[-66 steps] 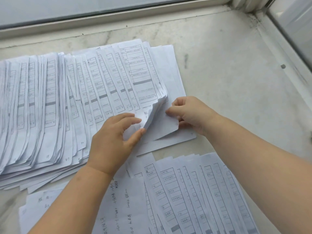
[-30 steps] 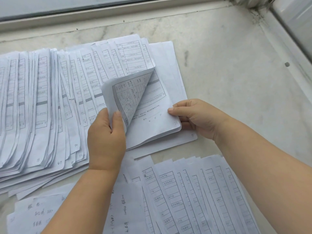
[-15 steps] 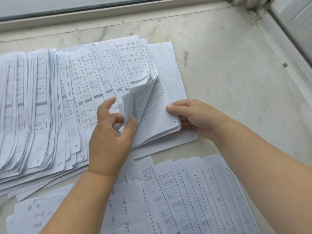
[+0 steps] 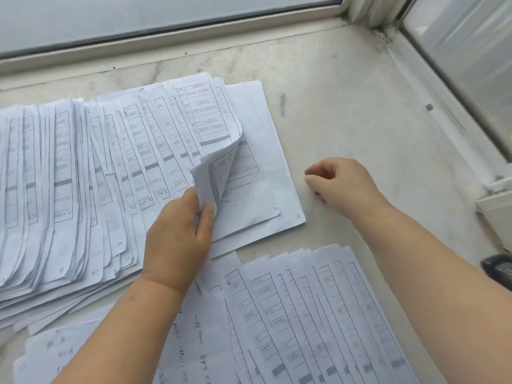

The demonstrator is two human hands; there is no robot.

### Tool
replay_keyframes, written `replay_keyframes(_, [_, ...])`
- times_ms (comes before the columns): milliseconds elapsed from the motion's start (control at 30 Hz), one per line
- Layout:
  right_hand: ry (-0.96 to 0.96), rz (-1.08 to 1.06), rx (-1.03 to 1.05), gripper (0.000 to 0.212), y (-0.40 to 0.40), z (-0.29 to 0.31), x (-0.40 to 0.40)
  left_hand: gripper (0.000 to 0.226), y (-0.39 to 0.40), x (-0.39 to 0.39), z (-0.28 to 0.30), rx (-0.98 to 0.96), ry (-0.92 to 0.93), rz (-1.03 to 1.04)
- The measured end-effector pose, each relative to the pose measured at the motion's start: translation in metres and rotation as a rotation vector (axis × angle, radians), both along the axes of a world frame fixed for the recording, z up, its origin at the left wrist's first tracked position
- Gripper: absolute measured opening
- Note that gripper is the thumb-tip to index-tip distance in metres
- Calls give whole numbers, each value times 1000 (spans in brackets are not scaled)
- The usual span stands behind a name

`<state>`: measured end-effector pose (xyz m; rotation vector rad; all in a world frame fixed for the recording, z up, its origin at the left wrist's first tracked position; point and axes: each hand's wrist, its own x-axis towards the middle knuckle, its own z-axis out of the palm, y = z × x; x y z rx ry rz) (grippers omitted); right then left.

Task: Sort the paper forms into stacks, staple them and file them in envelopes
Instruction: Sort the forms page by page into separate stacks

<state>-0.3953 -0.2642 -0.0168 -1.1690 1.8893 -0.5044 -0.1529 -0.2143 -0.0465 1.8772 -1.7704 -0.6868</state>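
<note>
Clearly the left hand (image 4: pixel 177 234) pinches a curled form corner (image 4: pixel 210 176); the right hand (image 4: pixel 340 181) hovers loosely curled, holding nothing. Thin, floppy sheets tear easily, so lifting by corners suits them.

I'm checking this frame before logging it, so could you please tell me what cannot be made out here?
- Head view: print on the fanned forms is too small and blurred to read.
- The left hand covers the corner of the lifted sheet it pinches.
- The dark object is cut off by the right edge.
- The near forms run off the bottom edge.
</note>
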Motion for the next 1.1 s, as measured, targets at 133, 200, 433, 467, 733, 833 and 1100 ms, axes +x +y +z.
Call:
replay_keyframes(133, [-182, 47, 258, 12, 10, 2, -6, 74, 2, -3, 8, -38, 37, -33])
replay_keyframes(200, [-232, 97, 313, 9, 9, 1, -4, 79, 1, -5, 10, -114, -2, -126])
replay_keyframes(433, [-280, 103, 278, 16, 5, -7, 4, 56, 4, -14, -1, -123, -265, -237])
replay_keyframes(467, [-254, 107, 272, 19, 4, -7, 6, 58, 5, -15, -1, -120, -280, -245])
replay_keyframes(733, [-412, 136, 363, 9, -1, -4, -5, 29, 2, -14, 0, -32, -109, -68])
replay_keyframes(833, [-395, 119, 361, 9, -2, -5, -2, 24, 2, -18, 1, -14, -100, -42])
replay_keyframes(1100, [-290, 96, 344, 23, -3, -8, 5, 41, 3, -19, 2, -8, -214, -141])
